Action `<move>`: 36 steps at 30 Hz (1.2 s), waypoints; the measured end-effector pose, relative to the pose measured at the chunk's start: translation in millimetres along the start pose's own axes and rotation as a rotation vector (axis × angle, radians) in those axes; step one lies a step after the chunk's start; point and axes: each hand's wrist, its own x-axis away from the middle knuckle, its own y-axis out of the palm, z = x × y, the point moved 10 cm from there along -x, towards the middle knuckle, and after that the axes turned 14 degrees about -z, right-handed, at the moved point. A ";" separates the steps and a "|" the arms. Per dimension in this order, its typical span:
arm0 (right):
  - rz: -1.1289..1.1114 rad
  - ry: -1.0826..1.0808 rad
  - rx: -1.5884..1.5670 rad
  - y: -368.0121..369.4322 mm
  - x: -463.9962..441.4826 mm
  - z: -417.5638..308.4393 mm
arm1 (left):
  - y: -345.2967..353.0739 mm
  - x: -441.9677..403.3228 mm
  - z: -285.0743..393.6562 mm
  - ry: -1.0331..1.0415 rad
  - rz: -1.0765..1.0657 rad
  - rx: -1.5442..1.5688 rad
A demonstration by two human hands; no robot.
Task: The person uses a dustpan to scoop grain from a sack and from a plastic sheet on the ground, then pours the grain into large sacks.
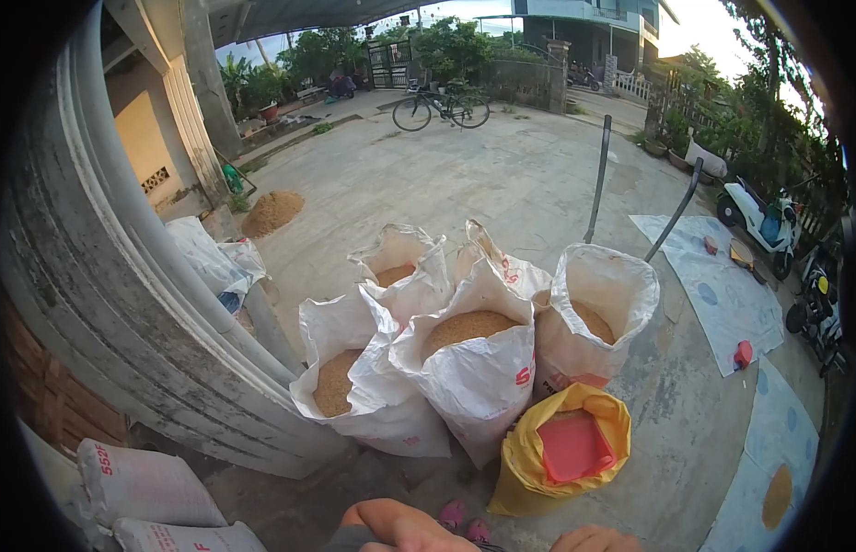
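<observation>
At the bottom edge of the head view, my left hand [410,530] shows only in part, its fingers cut off by the frame. My right hand [596,540] is just a strip of knuckles at the same edge; what either hand holds cannot be made out. Nearest my right hand stands a yellow sack [517,474] with a red plastic container or scoop [573,448] in its mouth. Behind it are several open white sacks of brownish grain, among them a middle sack [474,386], a left sack [391,414] and a right sack [575,354].
Two metal handles [598,179] rise behind the sacks. Filled sacks [152,488] lie at lower left beside a grey pillar [170,304]. A grain heap [273,213], a bicycle [440,109], a plastic sheet [713,285] and motorbikes [759,221] are across the concrete yard.
</observation>
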 end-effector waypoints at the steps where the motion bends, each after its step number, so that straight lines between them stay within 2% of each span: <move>1: -0.003 0.005 -0.009 -1.9 0.1 3.3 | -1.3 0.1 0.0 -0.011 0.000 0.001; 4: -0.085 0.049 -0.042 -0.8 -1.1 13.7 | -3.9 -1.1 -3.6 -0.049 -0.013 0.017; 6: -0.098 0.171 -0.087 -1.4 0.8 25.9 | -7.3 -1.3 -10.4 -0.084 -0.014 0.037; 8: -0.053 0.202 -0.124 -4.6 1.9 28.4 | -7.7 -3.2 -21.4 -0.158 -0.017 0.073; 10: -0.010 0.233 -0.160 -11.4 4.7 30.7 | 2.9 -11.9 -26.3 -0.141 -0.100 0.164; 12: -0.111 0.292 -0.182 -10.2 9.1 33.9 | 25.3 -15.0 -31.3 -0.198 -0.370 0.068; 14: -0.095 0.343 -0.107 -14.1 11.1 32.4 | 30.5 -18.1 -38.8 -0.250 -0.426 0.057; 16: -0.071 0.400 -0.042 -16.0 13.5 33.9 | 64.7 -5.7 -56.7 -0.466 -0.909 0.366; 17: -0.061 0.410 0.003 -17.5 13.7 32.6 | 59.5 1.8 -62.3 -0.475 -0.907 0.372; 19: -0.039 0.427 0.058 -20.7 14.7 30.2 | 57.1 23.9 -63.5 -0.515 -0.929 0.698; 20: -0.048 0.445 0.060 -20.9 15.3 31.1 | 52.4 22.3 -62.5 -0.524 -0.925 0.704; 22: -0.053 0.469 0.059 -19.0 15.3 32.7 | 55.4 54.1 -69.9 -0.823 -1.279 0.559; 23: -0.020 0.494 0.086 -19.4 14.5 34.0 | 62.2 47.6 -72.2 -0.828 -1.274 0.564; 25: 0.012 0.523 0.114 -22.0 15.9 35.1 | 87.8 13.4 -53.9 -0.567 -1.312 0.738; 26: -0.009 0.523 0.133 -21.6 16.6 34.9 | 89.5 6.2 -56.8 -0.570 -1.308 0.738; 28: -0.031 0.527 0.145 -19.2 16.1 36.5 | 91.8 4.6 -48.4 -0.515 -1.430 0.772; 36: 0.008 0.457 0.102 -20.0 12.8 39.7 | 76.3 -10.1 -57.3 -0.443 -1.389 0.850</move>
